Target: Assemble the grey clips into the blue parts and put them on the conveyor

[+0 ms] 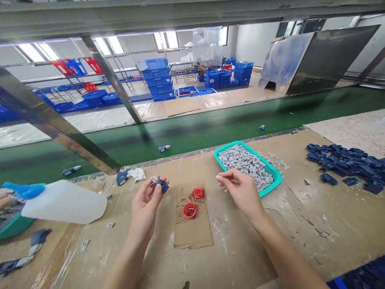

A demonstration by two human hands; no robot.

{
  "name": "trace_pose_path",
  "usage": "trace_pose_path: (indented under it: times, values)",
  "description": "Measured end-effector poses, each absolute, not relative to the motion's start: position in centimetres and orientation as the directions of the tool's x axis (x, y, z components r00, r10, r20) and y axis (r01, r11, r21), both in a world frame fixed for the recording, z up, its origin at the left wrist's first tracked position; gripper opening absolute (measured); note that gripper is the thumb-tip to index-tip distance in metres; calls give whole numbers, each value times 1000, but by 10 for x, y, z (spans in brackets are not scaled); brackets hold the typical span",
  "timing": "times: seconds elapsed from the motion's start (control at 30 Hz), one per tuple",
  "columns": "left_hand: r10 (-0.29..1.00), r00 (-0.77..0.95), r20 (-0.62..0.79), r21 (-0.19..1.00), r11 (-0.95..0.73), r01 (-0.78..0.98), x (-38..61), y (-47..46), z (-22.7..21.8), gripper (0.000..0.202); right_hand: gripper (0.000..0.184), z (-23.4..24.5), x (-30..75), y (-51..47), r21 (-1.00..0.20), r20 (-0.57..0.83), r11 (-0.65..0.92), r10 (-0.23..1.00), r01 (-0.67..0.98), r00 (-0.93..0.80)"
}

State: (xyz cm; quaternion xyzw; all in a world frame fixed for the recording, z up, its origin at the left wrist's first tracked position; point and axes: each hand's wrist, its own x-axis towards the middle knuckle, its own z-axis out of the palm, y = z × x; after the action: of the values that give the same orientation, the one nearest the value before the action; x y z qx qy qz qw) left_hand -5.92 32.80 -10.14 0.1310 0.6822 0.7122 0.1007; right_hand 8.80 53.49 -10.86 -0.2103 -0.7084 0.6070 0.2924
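Note:
My left hand (147,198) is raised over the bench, fingers pinched on a small dark blue plastic part (161,184) with a grey piece in it. My right hand (239,186) hovers beside the teal tray (272,189), thumb and fingers pinched together; whether anything small sits in the pinch I cannot make out. The tray is full of small grey metal pieces (245,160). Between my hands lies a strip of cardboard (192,228) carrying two red caps (190,210) with dark bits scattered around them.
A heap of dark blue plastic parts (345,160) lies at the right. A white plastic jug (64,202) with a blue cap rests on its side at the left. Beyond the bench runs a green conveyor belt (210,128) with a few parts on it. Blue crates are stacked far back.

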Motion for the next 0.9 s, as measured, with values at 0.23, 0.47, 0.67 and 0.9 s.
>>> trace_pose_path:
  times: [0.23,0.47,0.67,0.9]
  values:
    - [236,-972,6,996,-88,-16,-52,326,-113,44,24,-123,69,501,-1000,15,-8,550,-23,-835]
    - [287,-958,22,996,-91,-4,-45,331,-117,41,34,-134,62,499,-990,-134,-105,532,92,-836]
    - [351,-936,7,996,-81,-23,-37,335,-114,38,34,-138,57,497,-992,-124,-86,538,91,-834]
    - [372,-928,11,998,-62,-13,-32,339,-118,34,34,-134,59,500,-980,-165,-179,521,82,-838]
